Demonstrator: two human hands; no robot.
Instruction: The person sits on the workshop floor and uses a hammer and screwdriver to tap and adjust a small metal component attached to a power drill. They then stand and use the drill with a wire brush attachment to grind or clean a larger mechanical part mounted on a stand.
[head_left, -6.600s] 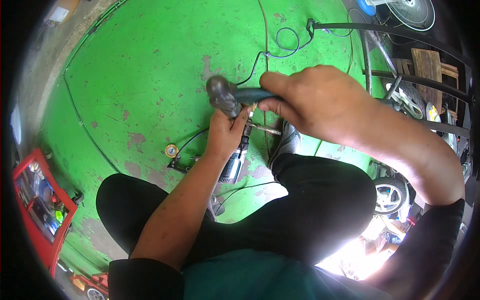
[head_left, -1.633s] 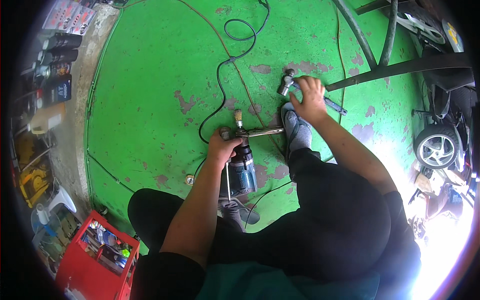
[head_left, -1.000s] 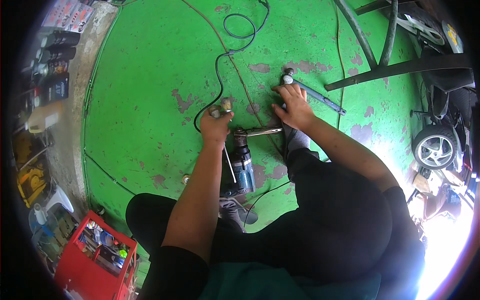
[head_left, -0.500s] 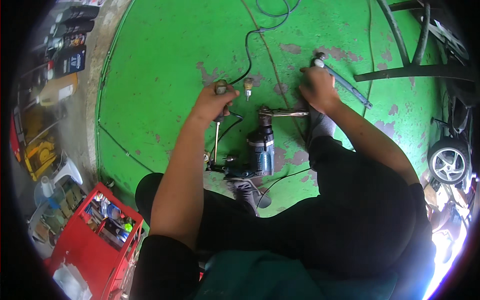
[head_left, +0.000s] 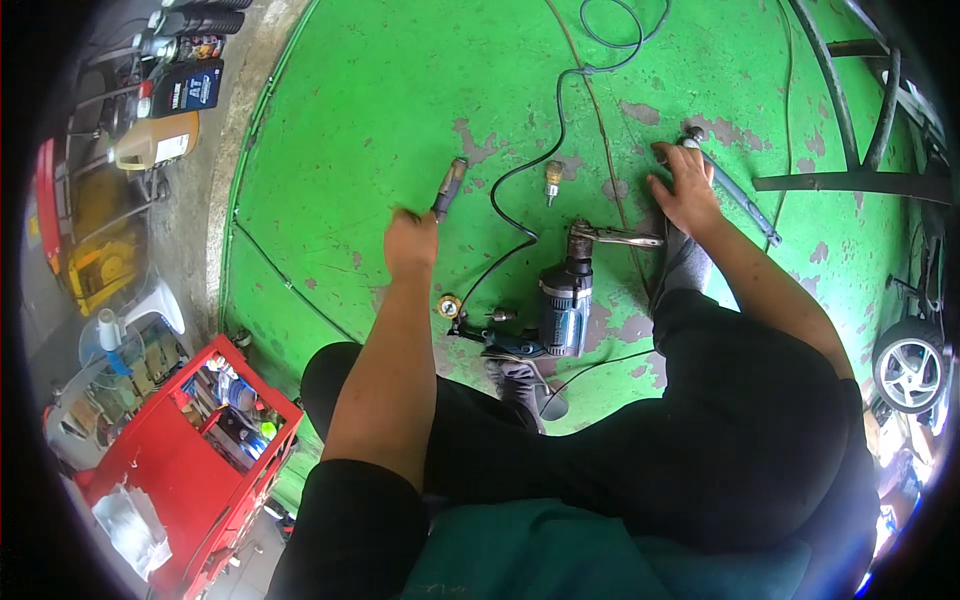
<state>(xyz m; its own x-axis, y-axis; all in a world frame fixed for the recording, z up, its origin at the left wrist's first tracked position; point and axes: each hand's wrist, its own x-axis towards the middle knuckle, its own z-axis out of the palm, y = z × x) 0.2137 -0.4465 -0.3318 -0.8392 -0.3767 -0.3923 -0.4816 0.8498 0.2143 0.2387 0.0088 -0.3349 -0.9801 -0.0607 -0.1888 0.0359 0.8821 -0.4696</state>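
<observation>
My left hand is closed round the lower part of a screwdriver; its grey-and-amber handle points up and away, and the shaft is hidden. Beside my foot, my right hand rests over the shoe, thumb apart from the fingers, holding nothing I can see. Between my legs lies a blue power drill, with a ratchet handle against its front end. By the drill's grip are a round brass-coloured piece and a small metal fitting. Farther off lies a short amber-handled tool.
A long grey bar tool lies past my right hand. A black cord curls across the green floor. At left stand a red cabinet and several bottles; black metal legs and a wheel are at right.
The view has shifted, so the floor items appear farther right. My left hand has moved from the screwdriver's handle toward its lower end, and the screwdriver has tilted. My right hand stays by the shoe.
</observation>
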